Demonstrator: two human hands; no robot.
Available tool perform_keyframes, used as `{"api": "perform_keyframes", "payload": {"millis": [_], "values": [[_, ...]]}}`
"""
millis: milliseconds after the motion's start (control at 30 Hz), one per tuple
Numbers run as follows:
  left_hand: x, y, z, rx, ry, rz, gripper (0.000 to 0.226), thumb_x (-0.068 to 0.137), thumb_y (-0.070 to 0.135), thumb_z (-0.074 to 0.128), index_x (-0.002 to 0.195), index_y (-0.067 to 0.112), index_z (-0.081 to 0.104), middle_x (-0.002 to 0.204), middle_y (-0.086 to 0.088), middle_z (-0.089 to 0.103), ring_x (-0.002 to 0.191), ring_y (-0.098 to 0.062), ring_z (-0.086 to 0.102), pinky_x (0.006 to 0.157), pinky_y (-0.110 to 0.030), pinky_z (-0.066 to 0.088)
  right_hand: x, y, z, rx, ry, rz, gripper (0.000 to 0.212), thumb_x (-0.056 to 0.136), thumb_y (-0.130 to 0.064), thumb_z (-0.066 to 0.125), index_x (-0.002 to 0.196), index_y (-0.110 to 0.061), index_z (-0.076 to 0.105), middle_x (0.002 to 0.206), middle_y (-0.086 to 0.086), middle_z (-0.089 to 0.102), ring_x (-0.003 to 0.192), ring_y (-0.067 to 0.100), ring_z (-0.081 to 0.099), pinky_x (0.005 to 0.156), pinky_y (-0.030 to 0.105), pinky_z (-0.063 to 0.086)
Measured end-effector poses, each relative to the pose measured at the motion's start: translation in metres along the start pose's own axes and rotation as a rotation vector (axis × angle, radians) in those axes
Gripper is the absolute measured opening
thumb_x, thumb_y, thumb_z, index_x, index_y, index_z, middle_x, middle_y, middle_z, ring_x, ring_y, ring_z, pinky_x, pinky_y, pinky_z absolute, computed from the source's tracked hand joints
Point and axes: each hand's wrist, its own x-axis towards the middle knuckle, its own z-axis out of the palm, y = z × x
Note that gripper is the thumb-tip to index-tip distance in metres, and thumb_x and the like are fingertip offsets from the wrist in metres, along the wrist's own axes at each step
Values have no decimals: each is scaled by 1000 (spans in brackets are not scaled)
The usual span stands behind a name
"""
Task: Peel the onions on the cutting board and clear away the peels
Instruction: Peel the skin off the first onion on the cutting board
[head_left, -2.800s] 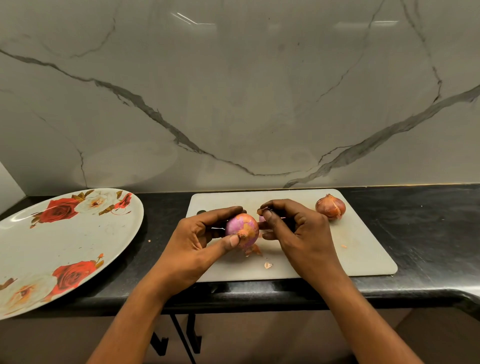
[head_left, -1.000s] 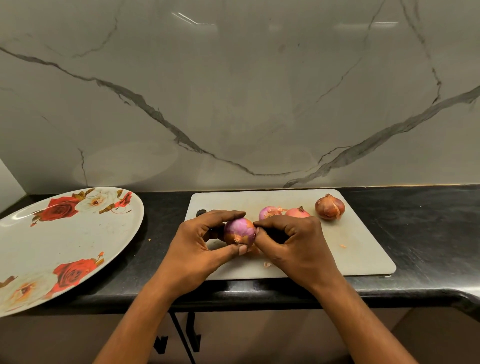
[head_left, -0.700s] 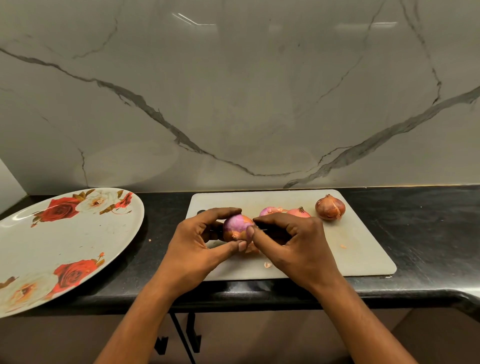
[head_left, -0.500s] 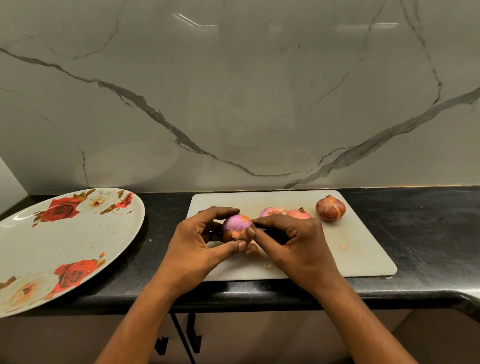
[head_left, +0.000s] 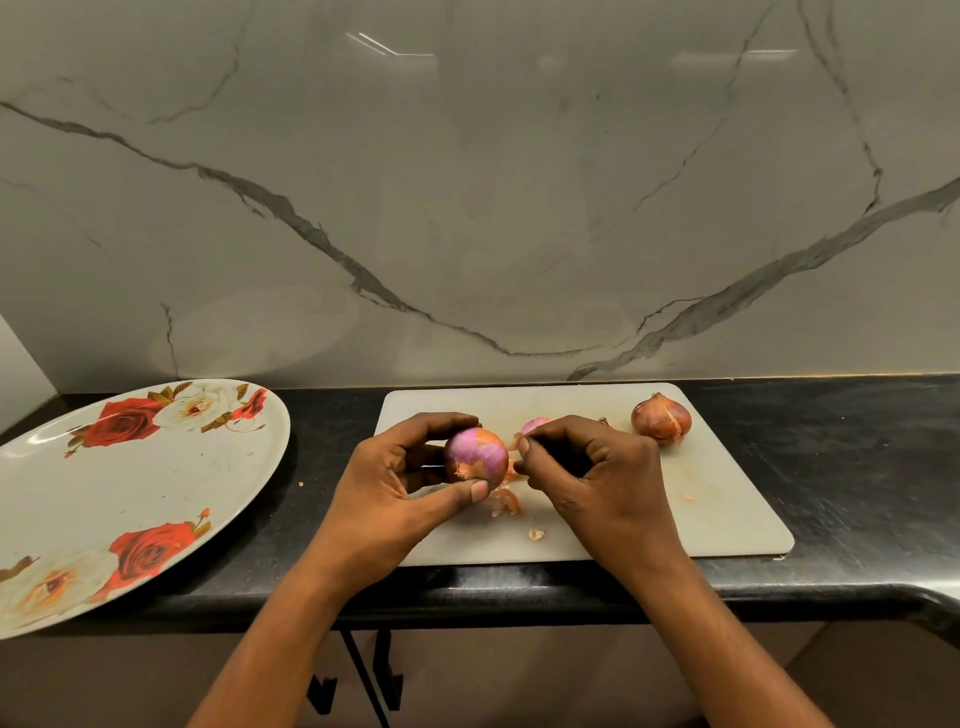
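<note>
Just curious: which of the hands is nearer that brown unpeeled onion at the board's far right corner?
Right. The right hand is just left of the brown unpeeled onion; the left hand is further left, holding another onion.

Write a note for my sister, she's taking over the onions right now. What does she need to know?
Left hand: grip on the half-peeled onion above the cutting board.
Right hand: pinching at a strip of skin beside that onion.
Unpeeled onion sits at the board's far right; another pink one peeks out behind the right hand.
Peel scraps lie on the board.
Left: finish peeling, clear scraps. Flowered plate waits on the left.
</note>
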Motion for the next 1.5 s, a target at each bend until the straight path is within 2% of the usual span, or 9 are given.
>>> {"api": "perform_keyframes", "payload": {"millis": [200, 400, 600, 833, 933, 1067, 1200, 1367, 1500], "values": [[1, 0, -2, -91, -10, 34, 56, 77, 12, 86, 129, 22, 70, 129, 4, 72, 119, -22, 70, 94, -29, 60, -1, -2, -1, -36, 25, 53, 7, 91, -14, 82, 97, -19, 83, 86, -13, 79, 83, 7, 77, 77, 33, 65], [2, -5, -3, -47, -15, 98, 57, 78, 5, 87, 130, 22, 70, 131, 1, 67, 125, -26, 65, 99, -30, 58, -1, -6, -1, -100, -36, -15, 21, 91, -11, 80, 110, -20, 83, 98, -17, 78, 93, -3, 74, 84, 20, 62], [3, -9, -3, 78, -75, 116, 56, 82, 2, 86, 131, 25, 72, 130, 3, 65, 128, -27, 61, 100, -40, 59, -1, -10, -1, -17, -103, -43, 25, 95, -29, 79, 116, -16, 82, 100, -10, 80, 94, 2, 76, 80, 24, 64], [2, -8, -4, 96, -75, 138, 55, 82, 12, 84, 133, 27, 71, 131, 4, 66, 130, -25, 61, 103, -41, 57, -3, -12, -2, 6, -167, -60, 22, 94, -28, 80, 115, -24, 83, 95, -14, 80, 88, 1, 76, 74, 15, 59], [2, -8, -3, 93, -77, 139, 54, 82, 7, 85, 131, 25, 73, 130, 2, 67, 129, -27, 62, 102, -43, 58, -2, -10, -2, -41, -128, -81, 15, 97, -25, 76, 109, -26, 85, 85, -14, 79, 76, 10, 73, 63, 26, 58], [3, -8, -3, 97, -69, 134, 54, 81, 10, 85, 131, 26, 73, 131, 2, 67, 128, -28, 62, 101, -44, 59, -1, -6, -1, -76, -100, -95, 14, 97, -21, 74, 106, -23, 85, 83, -11, 78, 73, 12, 72, 62, 34, 58], [3, -8, -3, 112, -74, 135, 55, 83, 8, 86, 132, 28, 72, 132, 4, 67, 129, -24, 62, 103, -45, 58, -3, -12, -2, -19, -124, -83, 24, 95, -33, 77, 113, -19, 83, 93, -10, 80, 86, 4, 76, 73, 26, 64], [3, -8, -3, 122, -95, 136, 55, 82, 7, 86, 130, 29, 73, 131, 4, 67, 131, -26, 60, 107, -45, 55, -3, -12, -1, -97, -170, -114, 14, 96, -25, 79, 108, -21, 84, 86, -15, 77, 80, 4, 72, 66, 18, 56], [2, -8, -3, 93, -98, 136, 54, 81, 6, 86, 129, 27, 74, 130, 2, 67, 131, -28, 60, 107, -43, 56, -3, -8, -2, -165, -119, -128, 19, 94, -10, 75, 108, -19, 85, 84, -17, 75, 75, -1, 68, 66, 9, 48]]}}
